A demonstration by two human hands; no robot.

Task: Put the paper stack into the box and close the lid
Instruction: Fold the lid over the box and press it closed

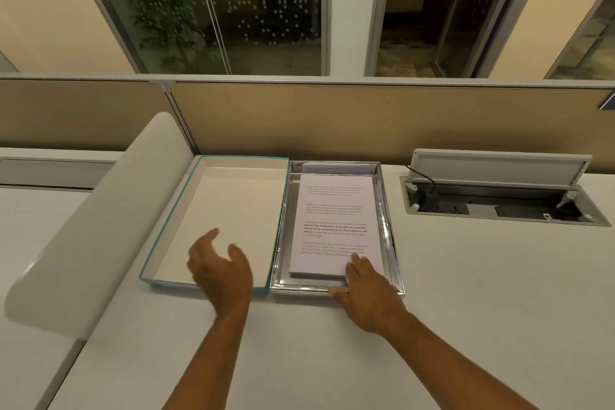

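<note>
The likeliest slip from here is the paper stack [336,226] fanning or shedding sheets as it comes up out of the silver tray [394,263]: the right hand [361,289] has only the near right corner, fingers [357,263] laid on the top sheet and thumb down at the near edge, so a one-cornered lift would probably let the far end sag and loose sheets slide. The tray's raised rim could also catch the stack's lower sheets if it is dragged sideways rather than lifted clear. A second, smaller stack or pad seems to lie at the tray's far end; what it is I cannot tell.

The stack lies printed side up in the tray, just right of the open teal-edged box [233,210], the two touching or nearly so along their long sides. The left hand [218,268] hovers over the box's near right corner, open and loosely curled, holding nothing, near the stack's left edge but apart from it. Whether the box is the base or the lid is unclear; no separate lid shows on the white desk [482,276].
</note>
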